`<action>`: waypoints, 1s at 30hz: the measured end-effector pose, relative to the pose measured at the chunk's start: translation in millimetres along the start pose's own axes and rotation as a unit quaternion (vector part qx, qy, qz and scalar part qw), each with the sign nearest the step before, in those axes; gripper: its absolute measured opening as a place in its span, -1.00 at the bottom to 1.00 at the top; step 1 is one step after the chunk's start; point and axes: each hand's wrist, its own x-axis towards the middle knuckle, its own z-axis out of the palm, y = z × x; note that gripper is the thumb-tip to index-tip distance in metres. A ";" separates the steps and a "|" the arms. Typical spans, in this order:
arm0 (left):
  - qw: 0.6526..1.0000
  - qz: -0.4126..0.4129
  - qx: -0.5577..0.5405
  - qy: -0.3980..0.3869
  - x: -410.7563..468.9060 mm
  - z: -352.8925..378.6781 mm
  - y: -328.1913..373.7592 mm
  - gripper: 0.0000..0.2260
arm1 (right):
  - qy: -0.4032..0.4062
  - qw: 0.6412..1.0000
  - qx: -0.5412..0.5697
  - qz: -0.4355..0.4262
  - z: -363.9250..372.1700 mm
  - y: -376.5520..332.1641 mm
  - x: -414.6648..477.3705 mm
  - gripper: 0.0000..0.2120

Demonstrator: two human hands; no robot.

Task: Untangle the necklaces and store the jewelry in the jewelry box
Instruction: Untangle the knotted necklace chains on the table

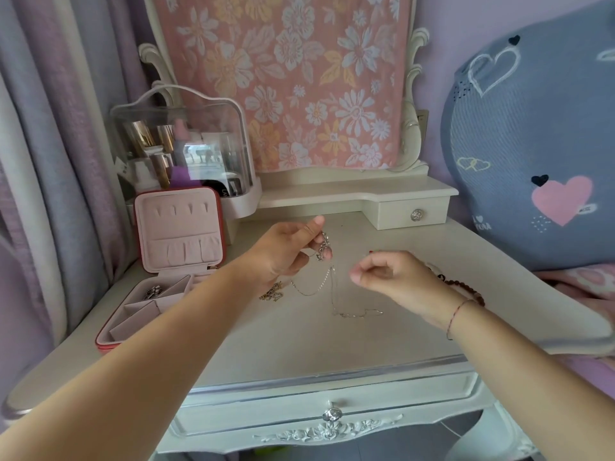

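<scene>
Pink-lined jewelry box (156, 314), silver necklace (332, 294)

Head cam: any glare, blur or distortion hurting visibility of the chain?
Head view: soft, even light, faint shadows; wide-angle bowing toward the table edges; reflections on the clear cosmetics case; thin silver chain low-contrast on the pale top, links unresolved.

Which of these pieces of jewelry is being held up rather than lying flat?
The silver necklace: the left hand pinches its ornate end, chain dangling. The gold chain and dark bead string lie on the dresser.
</scene>
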 end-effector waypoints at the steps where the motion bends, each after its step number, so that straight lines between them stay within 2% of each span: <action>1: 1.000 -0.001 0.001 0.001 0.4 1.6 0.3 -0.67 | 0.007 0.999 0.038 -0.009 2.7 -6.0 1.5 -0.97; 4: 1.000 0.004 0.012 0.000 0.6 6.5 1.5 -0.67 | 0.008 0.993 0.111 -0.042 10.9 -22.6 5.2 -0.96; 12: 1.000 0.006 0.025 0.010 -2.0 10.5 8.7 -0.66 | 0.062 0.991 0.108 -0.040 23.5 -31.7 12.0 -0.92; 25: 0.999 -0.015 0.031 0.028 -2.8 6.2 8.4 -0.62 | 0.044 0.986 0.156 -0.032 8.9 -37.6 9.5 -0.85; 30: 0.997 -0.006 0.036 0.063 -1.7 3.1 5.0 -0.66 | 0.031 0.973 0.227 -0.004 1.8 -35.0 11.7 -0.83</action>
